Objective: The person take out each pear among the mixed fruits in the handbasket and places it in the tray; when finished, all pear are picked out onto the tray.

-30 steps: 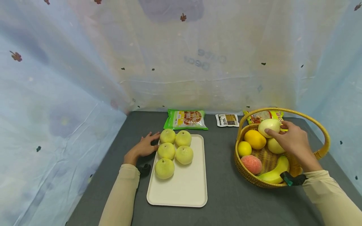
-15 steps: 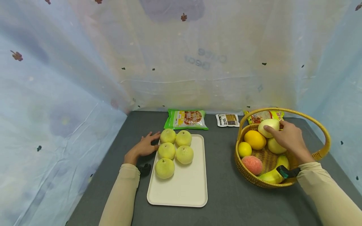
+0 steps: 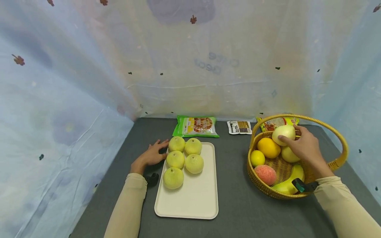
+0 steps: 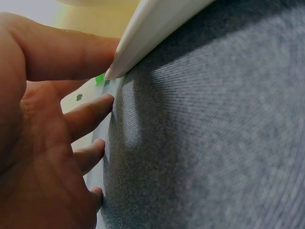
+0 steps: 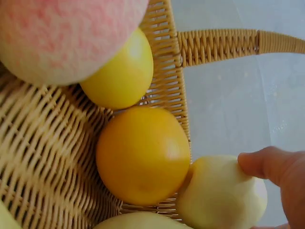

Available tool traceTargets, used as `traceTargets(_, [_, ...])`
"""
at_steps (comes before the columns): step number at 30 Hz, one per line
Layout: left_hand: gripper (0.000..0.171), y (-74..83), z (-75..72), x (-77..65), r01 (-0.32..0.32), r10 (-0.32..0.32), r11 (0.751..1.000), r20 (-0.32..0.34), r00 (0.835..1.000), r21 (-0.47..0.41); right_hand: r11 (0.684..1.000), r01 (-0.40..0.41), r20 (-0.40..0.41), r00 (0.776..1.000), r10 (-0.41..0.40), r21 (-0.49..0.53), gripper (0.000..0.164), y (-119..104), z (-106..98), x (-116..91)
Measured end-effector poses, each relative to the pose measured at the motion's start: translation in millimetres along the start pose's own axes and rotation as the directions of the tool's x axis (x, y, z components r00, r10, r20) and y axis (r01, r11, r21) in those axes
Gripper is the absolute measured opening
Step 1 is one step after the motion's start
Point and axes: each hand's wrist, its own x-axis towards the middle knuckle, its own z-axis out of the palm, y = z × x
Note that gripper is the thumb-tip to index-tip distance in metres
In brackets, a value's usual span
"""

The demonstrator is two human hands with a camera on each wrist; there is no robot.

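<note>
Head view: grey tabletop (image 3: pixel 235 185), patterned curtain (image 3: pixel 238 39)

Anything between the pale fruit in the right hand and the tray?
Yes, at basket level: from the pale fruit in the right hand, first the orange-yellow fruit, then the basket's left rim and one end of its handle. Past that, nothing visible stands on the tabletop before the tray.

There are five green fruits (image 3: pixel 175 160), two pale fruits (image 3: pixel 283 135), three packets (image 3: pixel 196 126), and one each: tray (image 3: pixel 190 200), basket (image 3: pixel 259 185), orange (image 3: pixel 269 147), lemon (image 3: pixel 257 158), peach (image 3: pixel 266 175), banana (image 3: pixel 286 185).
</note>
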Motion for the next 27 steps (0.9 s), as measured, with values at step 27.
traceTargets(27, [0.068, 1.2, 1.9, 1.4, 0.029, -0.029, 0.999, 0.001, 1.0, 0.018, 0.933, 0.302, -0.008, 0.952, -0.306, 0.194, 0.082, -25.5, -8.4, -80.6])
